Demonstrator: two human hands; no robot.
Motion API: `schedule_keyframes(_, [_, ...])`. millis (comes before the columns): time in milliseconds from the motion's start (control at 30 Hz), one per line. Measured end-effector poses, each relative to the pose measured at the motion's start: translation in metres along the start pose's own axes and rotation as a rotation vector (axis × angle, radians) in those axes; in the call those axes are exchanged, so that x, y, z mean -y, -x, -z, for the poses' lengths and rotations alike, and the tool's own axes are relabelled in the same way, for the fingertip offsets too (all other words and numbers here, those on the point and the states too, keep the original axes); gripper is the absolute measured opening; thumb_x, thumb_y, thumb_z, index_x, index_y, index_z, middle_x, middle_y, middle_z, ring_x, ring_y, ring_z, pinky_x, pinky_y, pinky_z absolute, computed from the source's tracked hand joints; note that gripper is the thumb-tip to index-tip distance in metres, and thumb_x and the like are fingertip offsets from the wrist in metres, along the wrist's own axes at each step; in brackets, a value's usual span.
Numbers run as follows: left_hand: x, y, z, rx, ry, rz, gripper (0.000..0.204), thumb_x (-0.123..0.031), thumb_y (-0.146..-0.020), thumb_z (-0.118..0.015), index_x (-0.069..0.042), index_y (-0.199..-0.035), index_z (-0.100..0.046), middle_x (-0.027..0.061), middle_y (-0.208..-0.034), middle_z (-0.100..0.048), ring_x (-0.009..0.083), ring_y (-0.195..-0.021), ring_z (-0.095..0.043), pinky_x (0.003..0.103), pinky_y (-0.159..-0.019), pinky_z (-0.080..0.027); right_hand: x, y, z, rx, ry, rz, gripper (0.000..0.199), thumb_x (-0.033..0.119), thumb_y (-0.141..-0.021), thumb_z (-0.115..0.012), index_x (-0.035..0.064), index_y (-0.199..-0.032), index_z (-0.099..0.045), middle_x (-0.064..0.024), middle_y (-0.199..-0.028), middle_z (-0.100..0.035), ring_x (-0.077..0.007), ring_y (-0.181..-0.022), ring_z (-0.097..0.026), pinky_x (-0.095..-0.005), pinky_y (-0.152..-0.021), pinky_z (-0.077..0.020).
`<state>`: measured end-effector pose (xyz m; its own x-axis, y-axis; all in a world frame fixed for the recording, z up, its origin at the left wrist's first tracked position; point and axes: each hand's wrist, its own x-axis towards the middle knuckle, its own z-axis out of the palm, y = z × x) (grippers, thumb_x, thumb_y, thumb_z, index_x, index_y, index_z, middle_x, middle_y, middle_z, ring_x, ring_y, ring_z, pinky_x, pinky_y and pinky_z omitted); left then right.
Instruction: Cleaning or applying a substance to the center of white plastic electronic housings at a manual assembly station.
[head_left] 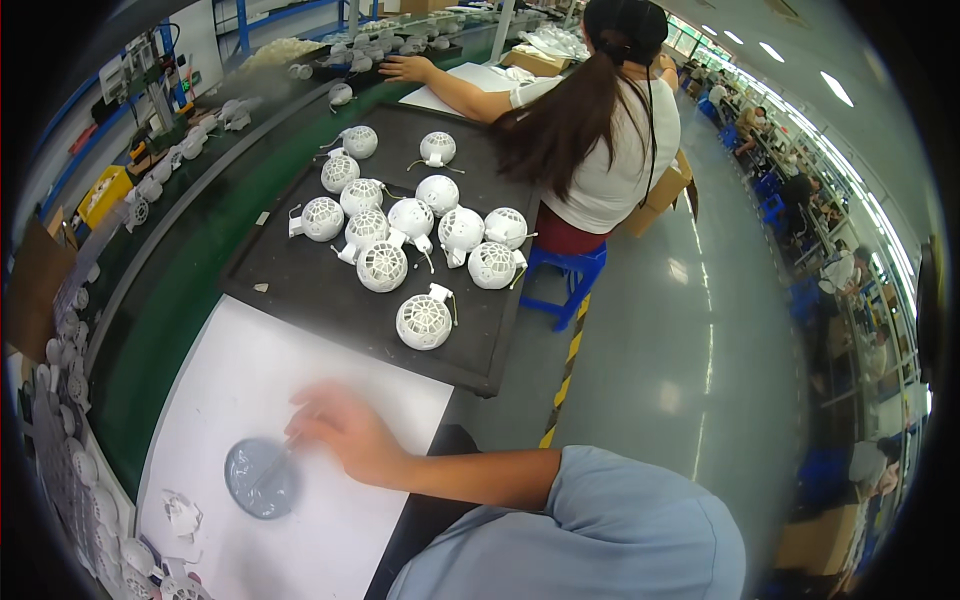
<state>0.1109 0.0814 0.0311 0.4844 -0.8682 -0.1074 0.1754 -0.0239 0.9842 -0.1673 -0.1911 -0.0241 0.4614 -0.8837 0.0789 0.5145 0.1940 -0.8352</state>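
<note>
My right hand (345, 435) comes in from the right over a white sheet (300, 370); motion blurs its fingers. They are pinched round a thin pale stick (288, 447), whose lower end reaches into a round grey-blue dish (262, 478). What lies in the dish is hard to make out. Left of the dish is a small crumpled white piece (182, 515). Beyond the sheet, several white lattice balls (422, 322) with short necks and thin wires sit on a black board (330, 300). No part of my left hand shows.
A green conveyor belt (150, 400) curves along the left, with many white parts (85, 465) by its edge. Ahead, a co-worker in a white shirt (620, 150) sits on a blue stool (565, 280). A yellow bin (105, 195) stands far left; striped floor tape (565, 385) runs right.
</note>
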Motion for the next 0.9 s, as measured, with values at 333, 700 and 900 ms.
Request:
schedule_keyframes(333, [0.023,0.041,-0.086,0.179,0.738,-0.136,0.053,-0.026,-0.075,-0.069,0.002,-0.115,-0.048,0.0088,-0.113,-0.052,0.0236,-0.094,-0.045,0.039,-0.080,-0.036,-0.006,0.004,-0.010,0.091,-0.010,0.048,0.023,-0.001,-0.090,-0.044,0.0005,-0.112,-0.043,-0.0127,-0.096,-0.056,-0.0204,-0.092,-0.058,-0.0334,-0.082,-0.0485])
schedule_keyframes(700, [0.058,0.004,-0.101,-0.146,-0.206,-0.118,0.048,-0.048,-0.080,-0.046,-0.005,-0.101,-0.048,0.0070,-0.083,-0.041,0.0260,-0.089,-0.035,0.042,-0.086,-0.029,0.008,0.000,-0.013,0.179,0.154,0.162,0.022,-0.004,-0.091,-0.040,-0.0002,-0.113,-0.042,-0.0116,-0.100,-0.055,-0.0196,-0.096,-0.057,-0.0327,-0.084,-0.0468])
schedule_keyframes(900, [0.043,-0.009,-0.151,-0.013,0.636,-0.243,0.029,-0.036,-0.083,-0.041,-0.010,-0.094,-0.047,0.0057,-0.080,-0.038,0.0220,-0.080,-0.033,0.036,-0.079,-0.030,0.006,0.000,-0.016,0.209,0.225,0.231,0.025,-0.004,-0.091,-0.038,0.0001,-0.115,-0.041,-0.0111,-0.101,-0.055,-0.0190,-0.096,-0.057,-0.0317,-0.085,-0.0452])
